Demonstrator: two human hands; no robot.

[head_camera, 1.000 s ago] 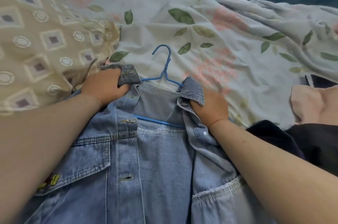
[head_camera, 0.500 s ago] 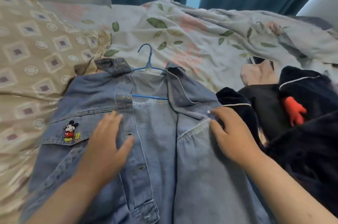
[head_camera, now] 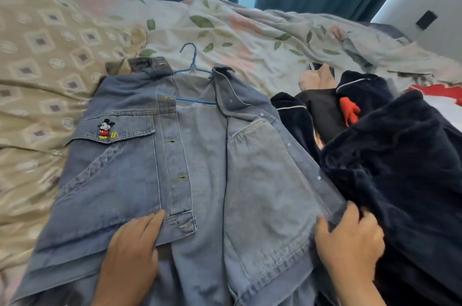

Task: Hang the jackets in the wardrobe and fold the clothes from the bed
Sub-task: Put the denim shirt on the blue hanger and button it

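The right hand [head_camera: 350,243] pinches the open front edge of the denim jacket [head_camera: 262,180] near its hem. The left hand [head_camera: 132,253] lies flat, fingers straight, on the other front panel's hem. Half a second ago both hands were up at chest level. The jacket lies open near the bed's [head_camera: 250,38] front edge, between a beige quilt [head_camera: 50,68] and a navy fleece pile [head_camera: 400,168]. Denim hides the blue hanger's [head_camera: 191,65] shoulders; the hook and lower bar show. A Mickey Mouse patch [head_camera: 106,129] sits on the pocket flap.
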